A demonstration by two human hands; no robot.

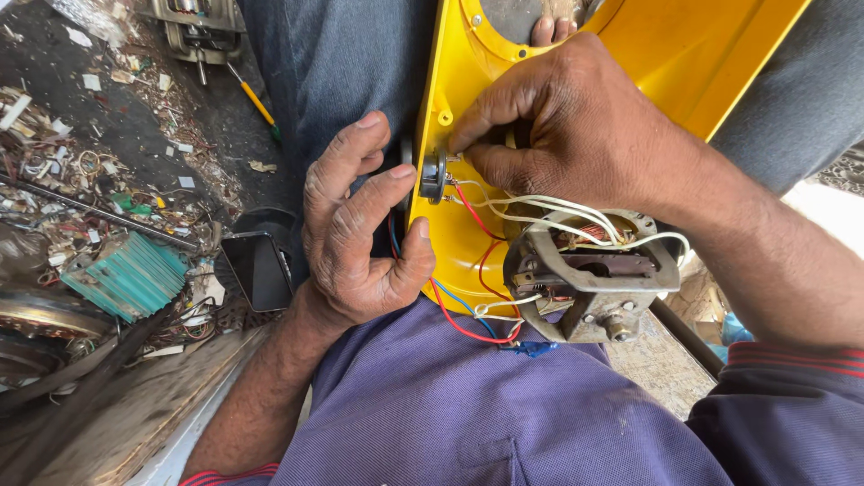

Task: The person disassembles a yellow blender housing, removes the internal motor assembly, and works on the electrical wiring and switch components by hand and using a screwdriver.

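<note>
A yellow plastic housing (468,108) rests on my lap. My left hand (360,234) grips its outer wall, thumb curled round the edge, fingers by a dark knob. My right hand (567,126) reaches inside and pinches at a small black switch part (433,175) set in the wall. White, red and blue wires (540,216) run from the switch to a grey metal motor (589,279) with copper windings, lying in the housing's lower end.
On the dirty ground to the left lie scraps, a teal finned block (130,274), a black box (261,265), a yellow-handled screwdriver (255,101) and another motor (198,27). A toe (549,29) shows at the top.
</note>
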